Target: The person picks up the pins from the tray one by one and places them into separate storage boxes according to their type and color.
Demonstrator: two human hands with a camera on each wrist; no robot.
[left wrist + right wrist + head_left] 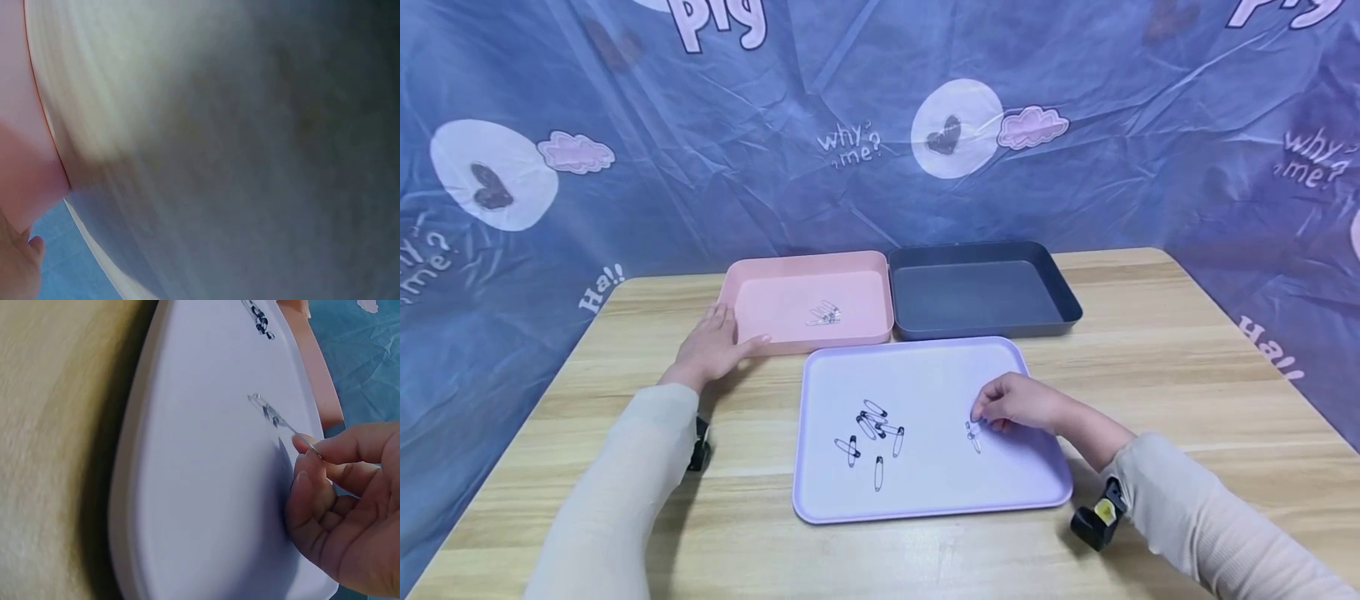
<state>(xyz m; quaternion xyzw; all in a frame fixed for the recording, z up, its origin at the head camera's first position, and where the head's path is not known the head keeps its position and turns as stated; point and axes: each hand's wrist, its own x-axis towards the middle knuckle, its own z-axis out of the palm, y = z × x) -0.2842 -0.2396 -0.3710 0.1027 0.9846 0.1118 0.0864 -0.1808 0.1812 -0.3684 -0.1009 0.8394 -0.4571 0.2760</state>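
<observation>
My right hand (1011,402) is over the right part of a lavender tray (925,500). Between thumb and forefinger it pinches a silver safety pin (289,427), partly hidden by the fingertips. Right by the fingertips, other silver safety pins (974,442) lie on the tray. Several black-headed safety pins (878,473) are scattered over the tray's left half. At the left front corner of a pink tray (767,287), my left hand (709,343) rests with fingers along the side and thumb by the front wall. Several silver safety pins (825,315) lie inside that pink tray.
A dark grey tray (977,321) stands right beside the pink one, behind the lavender tray. All three are on a wooden table (1150,350). Behind the table hangs a blue printed cloth (850,200).
</observation>
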